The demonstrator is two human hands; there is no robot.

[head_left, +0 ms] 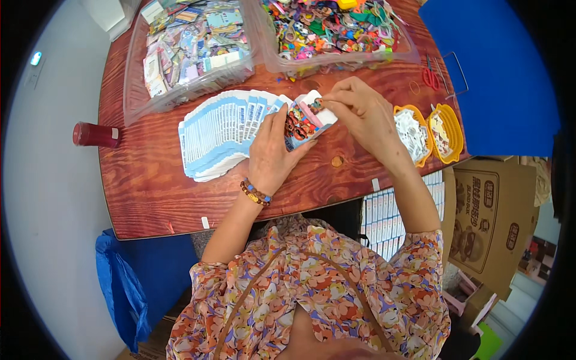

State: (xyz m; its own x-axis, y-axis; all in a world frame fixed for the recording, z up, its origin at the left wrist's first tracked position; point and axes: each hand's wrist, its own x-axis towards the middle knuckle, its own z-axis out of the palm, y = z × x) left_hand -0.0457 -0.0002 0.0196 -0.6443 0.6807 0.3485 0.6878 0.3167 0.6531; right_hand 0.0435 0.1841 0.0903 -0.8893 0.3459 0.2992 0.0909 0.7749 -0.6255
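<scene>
On the tabletop (pixel 150 198), a red jar (pixel 96 135) stands at the left edge, then a clear bin (pixel 207 84) of packets. Next, blue-and-white cartons (pixel 219 135) lie fanned out beside the left hand (pixel 270 157), which grips a small open box (pixel 298 127) above the tabletop. A second clear bin (pixel 345 60) holds colourful trinkets. The right hand (pixel 363 117) has its fingertips together at the box's open end; whether they hold anything is unclear. Beyond are red scissors (pixel 431 78) and two yellow baskets (pixel 458 135)
</scene>
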